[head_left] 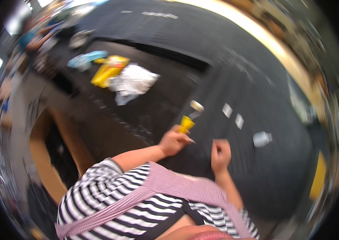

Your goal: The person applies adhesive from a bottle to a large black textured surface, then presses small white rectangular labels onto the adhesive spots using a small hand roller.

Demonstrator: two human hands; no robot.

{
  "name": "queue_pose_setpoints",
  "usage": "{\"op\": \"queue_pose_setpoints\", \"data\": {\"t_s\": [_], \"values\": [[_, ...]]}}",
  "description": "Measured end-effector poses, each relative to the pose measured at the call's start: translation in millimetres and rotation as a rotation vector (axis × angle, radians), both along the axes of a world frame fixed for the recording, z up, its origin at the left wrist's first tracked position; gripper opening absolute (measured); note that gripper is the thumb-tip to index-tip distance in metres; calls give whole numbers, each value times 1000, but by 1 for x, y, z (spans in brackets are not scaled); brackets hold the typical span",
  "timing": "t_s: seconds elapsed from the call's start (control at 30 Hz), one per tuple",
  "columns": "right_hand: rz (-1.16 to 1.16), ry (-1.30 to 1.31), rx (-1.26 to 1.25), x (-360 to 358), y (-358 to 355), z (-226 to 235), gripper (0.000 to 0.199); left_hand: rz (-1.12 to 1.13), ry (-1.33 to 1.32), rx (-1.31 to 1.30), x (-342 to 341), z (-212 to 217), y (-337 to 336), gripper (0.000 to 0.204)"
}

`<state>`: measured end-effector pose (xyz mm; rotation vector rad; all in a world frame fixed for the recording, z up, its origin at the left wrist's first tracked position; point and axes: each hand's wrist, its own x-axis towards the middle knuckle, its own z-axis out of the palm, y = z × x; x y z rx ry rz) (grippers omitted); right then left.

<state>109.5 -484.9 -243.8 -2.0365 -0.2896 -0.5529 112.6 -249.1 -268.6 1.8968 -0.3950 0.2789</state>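
**Yellow roller (186, 123) at the black sheet's (265, 170) edge**

From my remote seat, I see the left hand (173, 141) wrapped around the handle. Blur hides whether the roller touches the sheet, or whether the right hand's (221, 155) curled fingers pinch anything. I judge that a slack grip could drop the roller and smudge the sheet; a careless right-hand sweep could knock the small bottle (260, 139) or shift the white slips (239, 121). Beyond lie a yellow bag (110, 71) and crumpled white plastic (135, 80); another person (35, 41) stands far left.
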Motion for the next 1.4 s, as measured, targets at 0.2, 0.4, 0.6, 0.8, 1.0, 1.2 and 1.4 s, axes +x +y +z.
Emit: {"op": "queue_pose_setpoints", "data": {"t_s": [0.2, 0.4, 0.6, 0.8, 1.0, 1.2, 1.4], "values": [[56, 124, -27, -49, 2, -25, 7, 167, 60, -412, -2, 0, 35, 8], [60, 270, 20, -38, 1, -50, 6, 779, -309, -446, -67, 109, 247, 16], [80, 176, -53, -46, 14, -42, 6, 1238, -321, -416, -166, 235, 437, 19], [171, 226, -48, -65, 75, -52, 4, 1175, -243, -499, -235, 298, 540, 21], [283, 117, -223, -95, 164, -46, 16, 1226, -219, -403, -323, 250, 558, 20], [57, -103, -627, -108, 189, -58, 30, 1454, -76, -482, -421, 141, 556, 20], [9, -115, -729, -85, 175, -82, 31, 1800, -180, -572, -527, 108, 633, 17]]}}
